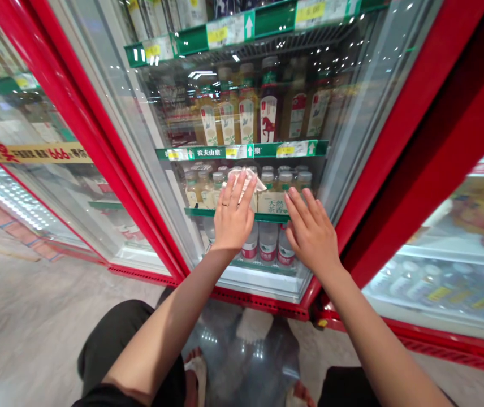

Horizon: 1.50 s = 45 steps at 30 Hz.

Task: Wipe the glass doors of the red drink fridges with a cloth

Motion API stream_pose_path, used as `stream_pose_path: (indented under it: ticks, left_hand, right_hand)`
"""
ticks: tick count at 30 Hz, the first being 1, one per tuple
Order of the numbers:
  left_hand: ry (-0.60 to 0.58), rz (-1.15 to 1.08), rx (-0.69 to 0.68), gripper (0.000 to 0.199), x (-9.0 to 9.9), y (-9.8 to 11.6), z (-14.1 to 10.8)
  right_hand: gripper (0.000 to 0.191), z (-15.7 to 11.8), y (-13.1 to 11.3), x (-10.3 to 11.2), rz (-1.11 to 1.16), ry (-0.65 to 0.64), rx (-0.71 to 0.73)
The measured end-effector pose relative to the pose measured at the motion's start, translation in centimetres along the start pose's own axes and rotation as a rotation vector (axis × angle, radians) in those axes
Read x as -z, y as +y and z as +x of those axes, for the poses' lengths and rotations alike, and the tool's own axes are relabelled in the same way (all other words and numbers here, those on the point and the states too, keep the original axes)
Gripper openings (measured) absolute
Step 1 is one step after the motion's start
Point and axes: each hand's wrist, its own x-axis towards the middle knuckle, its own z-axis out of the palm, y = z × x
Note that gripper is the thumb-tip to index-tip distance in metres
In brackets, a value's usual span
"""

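Observation:
My left hand (236, 212), a ring on one finger, presses a crumpled white cloth (254, 180) against the glass door (225, 277) of a red-framed drinks cooler. Its fingers are stretched over the cloth, which sticks out past the fingertips. To the right, my right hand (313, 229) lies with fingers spread at the glass, with nothing visible in it. Behind the door, bottles (246, 113) with white labels stand on a middle shelf, and more small bottles and a printed carton (273, 202) sit right behind the hands.
A red door frame (377, 130) runs along the right side, with another cooler of bottles (428, 282) beyond it. More cooler doors continue at left, one with a yellow strip (38, 153). The person's knees and sandalled feet are close to the cooler's red base (263, 302).

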Motion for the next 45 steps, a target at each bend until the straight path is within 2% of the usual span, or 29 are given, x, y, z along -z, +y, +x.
stream_pose_path:
  ticks: [4,6,12,14,22,30,38,41,45]
  left_hand:
    - [-0.043,0.011,-0.051,0.089,-0.3,-0.5,-1.5]
    - [-0.037,0.007,-0.056,0.088,-0.2,-0.7,-1.5]
    - [0.026,-0.039,-0.01,0.082,0.7,0.3,1.4]
    - [0.031,-0.048,0.0,0.081,0.8,0.6,1.7]
    - [-0.024,-0.061,-0.033,0.079,0.2,0.2,-0.7]
    - [-0.053,-0.12,-0.012,0.078,1.2,0.8,2.1]
    - [-0.072,-0.11,0.003,0.078,1.0,-0.5,-0.3]
    - [-0.041,-0.115,0.017,0.079,1.3,-0.5,0.6]
    - [-0.034,-0.105,-0.001,0.08,1.0,0.8,1.9]
  right_hand:
    - [0.1,-0.2,0.2,0.2,-0.005,-0.013,-0.005]
    - [0.1,-0.2,0.3,0.2,-0.004,-0.027,-0.004]
    - [0.098,-0.3,0.3,0.1,-0.017,-0.046,-0.012]
    - [0.098,-0.4,0.3,0.2,-0.015,-0.064,-0.017]
    - [0.092,-0.6,0.6,0.1,0.002,-0.101,-0.04]
    - [0.092,-0.9,0.6,-0.2,-0.007,-0.079,-0.03]
    - [0.091,-0.7,0.7,0.1,0.019,-0.136,-0.055]
    - [0.09,-0.7,0.7,0.0,0.02,-0.12,-0.056]
    - [0.088,-0.8,0.7,-0.1,0.007,-0.101,-0.049]
